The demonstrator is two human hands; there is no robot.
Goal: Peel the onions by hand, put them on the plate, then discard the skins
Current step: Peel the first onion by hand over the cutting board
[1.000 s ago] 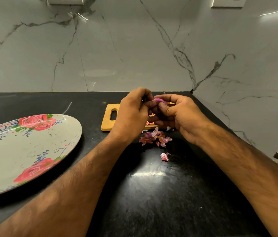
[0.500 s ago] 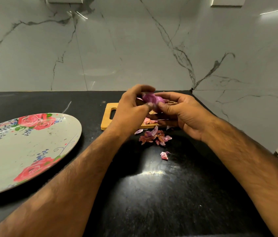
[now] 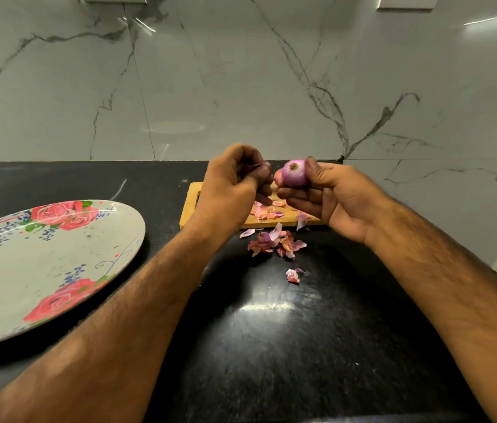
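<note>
Held the onion point(image 3: 294, 174) up in the right hand point(image 3: 329, 198), thumb and fingers curled round it, above the wooden cutting board point(image 3: 192, 206). Pinched a thin strip of skin point(image 3: 256, 167) in the left hand point(image 3: 232, 184), fingers curled, just beside the onion. Saw loose skins point(image 3: 267, 210) on the board and more peelings point(image 3: 274, 242) heaped on the black counter point(image 3: 271, 346) before it. Saw the rose-printed plate point(image 3: 57, 270) well to the left, cut off by the frame edge. Could not make out the board's middle behind the hands.
</note>
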